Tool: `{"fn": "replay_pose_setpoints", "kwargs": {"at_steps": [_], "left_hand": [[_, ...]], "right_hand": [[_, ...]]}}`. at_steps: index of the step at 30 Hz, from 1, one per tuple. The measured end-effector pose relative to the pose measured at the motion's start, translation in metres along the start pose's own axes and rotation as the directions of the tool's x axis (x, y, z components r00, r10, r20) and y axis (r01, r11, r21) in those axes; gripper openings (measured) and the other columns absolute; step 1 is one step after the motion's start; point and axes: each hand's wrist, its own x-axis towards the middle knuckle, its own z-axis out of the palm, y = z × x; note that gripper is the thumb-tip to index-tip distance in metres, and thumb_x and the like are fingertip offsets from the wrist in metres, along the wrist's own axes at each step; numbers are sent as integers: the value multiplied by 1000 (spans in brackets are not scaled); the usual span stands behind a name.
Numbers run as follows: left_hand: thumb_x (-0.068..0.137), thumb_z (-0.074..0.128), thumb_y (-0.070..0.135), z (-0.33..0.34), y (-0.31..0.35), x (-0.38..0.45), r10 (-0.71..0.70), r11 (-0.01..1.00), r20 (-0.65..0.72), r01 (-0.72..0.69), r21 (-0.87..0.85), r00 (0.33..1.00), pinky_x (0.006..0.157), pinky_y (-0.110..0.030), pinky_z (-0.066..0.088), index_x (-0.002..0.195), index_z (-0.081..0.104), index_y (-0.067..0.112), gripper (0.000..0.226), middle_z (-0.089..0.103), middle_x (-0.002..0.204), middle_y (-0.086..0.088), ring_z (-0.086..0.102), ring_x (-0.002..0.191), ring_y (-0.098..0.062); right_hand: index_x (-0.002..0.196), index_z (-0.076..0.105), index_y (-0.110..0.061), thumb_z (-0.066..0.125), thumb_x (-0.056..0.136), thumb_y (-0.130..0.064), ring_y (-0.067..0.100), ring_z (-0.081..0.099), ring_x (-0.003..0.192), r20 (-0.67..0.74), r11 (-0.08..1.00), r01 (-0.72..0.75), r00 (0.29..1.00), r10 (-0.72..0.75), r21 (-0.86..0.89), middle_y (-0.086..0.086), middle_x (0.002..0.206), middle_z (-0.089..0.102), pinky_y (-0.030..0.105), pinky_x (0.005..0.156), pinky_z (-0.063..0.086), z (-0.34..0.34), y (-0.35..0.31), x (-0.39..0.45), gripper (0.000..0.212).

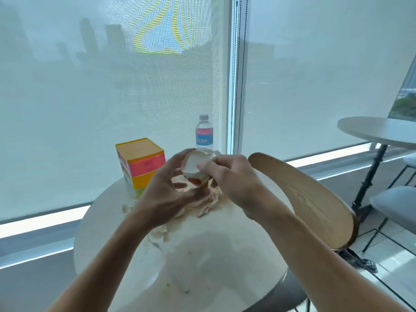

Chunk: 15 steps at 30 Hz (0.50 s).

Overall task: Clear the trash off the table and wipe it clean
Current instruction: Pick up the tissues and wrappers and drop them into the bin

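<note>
The task looks barely begun: the left hand [171, 185] curls round a crumpled cup [194, 165] above the table [225, 244] while the right hand [234, 176] pinches its rim, with tissues [202, 201], crumbs and all wiping still left.

A tall window frame [235, 75] divides two white roller blinds [101, 97] (city towers show faintly through). Right of the frame stand a second round table [378, 131], a wooden chair back [304, 199] and pale floor tiles [391, 255].

Head-worn camera looks forward and down, close over the table [225, 244].
</note>
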Motion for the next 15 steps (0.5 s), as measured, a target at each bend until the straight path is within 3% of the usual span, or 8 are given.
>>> {"fn": "replay_pose_setpoints", "kwargs": {"at_steps": [2, 4, 6, 9, 12, 14, 15], "left_hand": [[60, 86, 39, -6, -3, 0, 27, 1000, -50, -27, -2, 998, 91, -45, 55, 131, 54, 33, 78, 69, 114, 11, 66, 103, -16], [58, 82, 44, -12, -6, 0, 38, 999, -79, -37, 15, 996, 89, -47, 55, 129, 55, 32, 76, 69, 113, 9, 67, 101, -17], [57, 81, 43, -17, -9, -2, 33, 999, -106, -32, 14, 994, 86, -45, 57, 124, 58, 31, 71, 71, 108, 7, 68, 98, -18], [56, 81, 43, -25, -15, -4, 9, 1000, -136, -8, 7, 991, 80, -33, 58, 120, 59, 30, 69, 72, 102, 7, 69, 95, -16], [58, 82, 41, -32, -18, -8, -8, 1000, -135, 9, 6, 991, 74, -20, 54, 121, 59, 30, 69, 73, 101, 10, 69, 95, -13], [61, 83, 32, -35, -20, -10, -17, 1000, -135, 14, -18, 991, 71, -19, 54, 119, 60, 29, 63, 73, 99, 7, 69, 93, -14], [62, 82, 27, -36, -19, -11, -20, 999, -138, 16, -34, 990, 69, -18, 53, 117, 61, 29, 59, 73, 98, 6, 70, 92, -15]], "right_hand": [[79, 69, 0, 58, 97, -35, 11, 54, 64, 82, 997, 2, 997, -9, 78, 8, 75, 63, 21, 57, 42, 2, 0, 5, 42], [83, 70, -6, 50, 100, -41, 12, 57, 68, 133, 985, -52, 991, 30, 167, 5, 78, 65, 20, 59, 42, 3, 5, 11, 44], [87, 71, -9, 48, 101, -40, 13, 58, 70, 76, 986, -88, 994, 78, 142, 2, 79, 66, 22, 60, 44, 5, 18, 19, 41], [100, 71, -17, 56, 98, -27, 11, 60, 75, -74, 953, -24, 997, 2, -302, -6, 80, 63, 19, 66, 47, 12, 42, 28, 18], [133, 57, -29, 52, 96, -18, 19, 55, 109, 12, 835, -10, 1000, 20, -551, -1, 114, 56, 28, 91, 44, 18, 61, 32, 39], [141, 48, -34, 50, 96, -17, 28, 47, 129, 66, 752, -10, 995, 71, -659, 5, 140, 46, 39, 105, 42, 24, 71, 36, 48], [139, 50, -35, 52, 94, -16, 30, 48, 130, 69, 723, -16, 994, 89, -691, 6, 143, 43, 42, 107, 41, 26, 74, 37, 49]]}}
